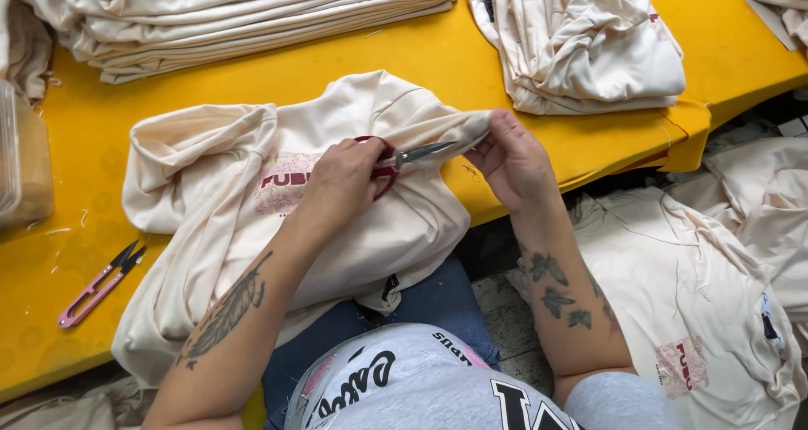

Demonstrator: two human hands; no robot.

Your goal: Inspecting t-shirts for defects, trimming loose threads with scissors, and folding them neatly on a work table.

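Observation:
A cream T-shirt (278,220) with a pink printed panel lies rumpled on the yellow table (421,55) and hangs over its near edge onto my lap. My left hand (341,182) grips red-handled scissors (396,158), blades pointing right toward the shirt's sleeve edge. My right hand (513,161) pinches that sleeve edge (459,127) and holds it taut just beyond the blade tips.
Pink thread snips (97,285) lie on the table at the left. Stacks of folded cream shirts sit at the back left (227,18) and back right (581,39). More cream shirts (699,304) are heaped on the floor at the right. A clear plastic container (21,161) stands at the far left.

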